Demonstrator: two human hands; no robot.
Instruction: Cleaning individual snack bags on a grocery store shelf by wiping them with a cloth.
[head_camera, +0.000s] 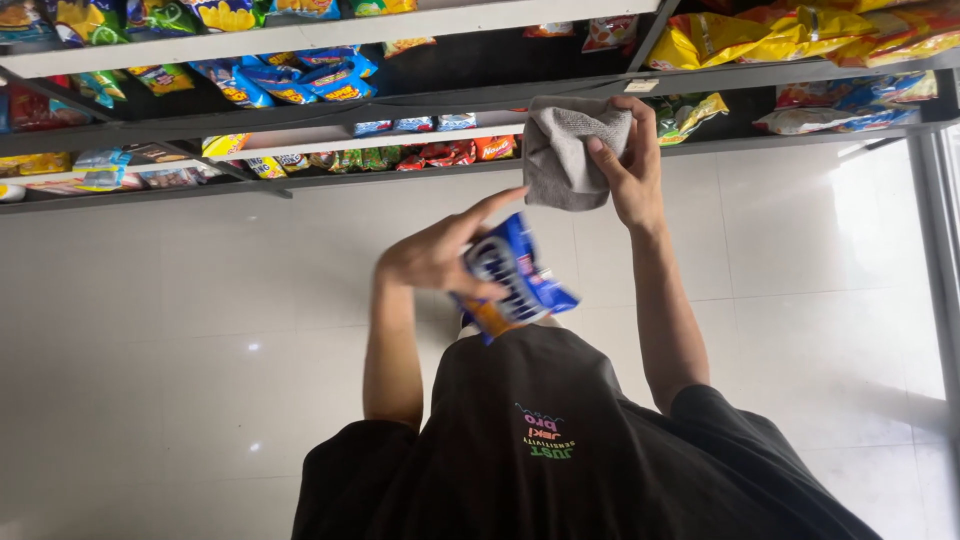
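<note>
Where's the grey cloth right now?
In the head view, the grey cloth is upper centre, gripped in the right hand in front of the snack shelves, just above the blue snack packet held by the left hand.

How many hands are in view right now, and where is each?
2. The left hand is lower, holding a blue snack packet. The right hand is higher, near the shelves, gripping a grey cloth. No other person's hands show.
</note>
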